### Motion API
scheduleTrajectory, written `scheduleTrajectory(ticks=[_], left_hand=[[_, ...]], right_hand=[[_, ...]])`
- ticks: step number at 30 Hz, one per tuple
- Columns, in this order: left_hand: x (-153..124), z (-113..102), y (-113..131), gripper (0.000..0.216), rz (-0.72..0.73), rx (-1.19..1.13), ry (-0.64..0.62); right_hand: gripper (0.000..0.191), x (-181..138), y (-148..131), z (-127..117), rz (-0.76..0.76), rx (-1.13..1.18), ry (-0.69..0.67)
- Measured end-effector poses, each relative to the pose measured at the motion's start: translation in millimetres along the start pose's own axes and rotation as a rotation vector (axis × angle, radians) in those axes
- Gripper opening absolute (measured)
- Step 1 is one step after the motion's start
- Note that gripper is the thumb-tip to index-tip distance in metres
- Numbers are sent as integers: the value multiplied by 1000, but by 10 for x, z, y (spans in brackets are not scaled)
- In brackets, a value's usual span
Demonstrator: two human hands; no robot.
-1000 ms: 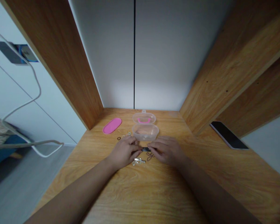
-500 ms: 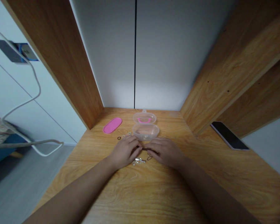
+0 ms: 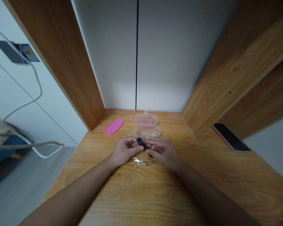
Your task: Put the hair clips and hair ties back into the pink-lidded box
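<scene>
My left hand and my right hand meet over the wooden desk, both pinching a small black clip that is raised a little above the surface. Just under the hands lie a silver clip and a thin brown wire-like clip. Behind the hands stands an open clear plastic box with its lid tipped back and something pink inside the lid.
A pink oval lid lies at the back left of the desk. A black phone rests on the right shelf ledge. Wooden side panels wall in the desk. A white cable hangs at the left.
Both hands have lifted off the desk and turned inward, raising the black clip, which now shows between the fingertips. The clips beneath the hands are now uncovered.
</scene>
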State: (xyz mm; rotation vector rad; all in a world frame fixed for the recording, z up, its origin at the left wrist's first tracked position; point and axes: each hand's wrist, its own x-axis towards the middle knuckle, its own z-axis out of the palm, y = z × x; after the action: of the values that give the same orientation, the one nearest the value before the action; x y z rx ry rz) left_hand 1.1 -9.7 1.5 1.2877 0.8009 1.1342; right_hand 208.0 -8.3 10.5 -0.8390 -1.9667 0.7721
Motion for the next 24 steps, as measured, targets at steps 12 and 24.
scheduleTrajectory(ticks=[12,24], left_hand=[[-5,-42,28,27,-125,-186,-109],[11,-47,14,30,-127,-241,-143]], right_hand=[[12,-7,-141,-80,-306,-183,224],[48,-59,-183,-81,-368,-236,103]])
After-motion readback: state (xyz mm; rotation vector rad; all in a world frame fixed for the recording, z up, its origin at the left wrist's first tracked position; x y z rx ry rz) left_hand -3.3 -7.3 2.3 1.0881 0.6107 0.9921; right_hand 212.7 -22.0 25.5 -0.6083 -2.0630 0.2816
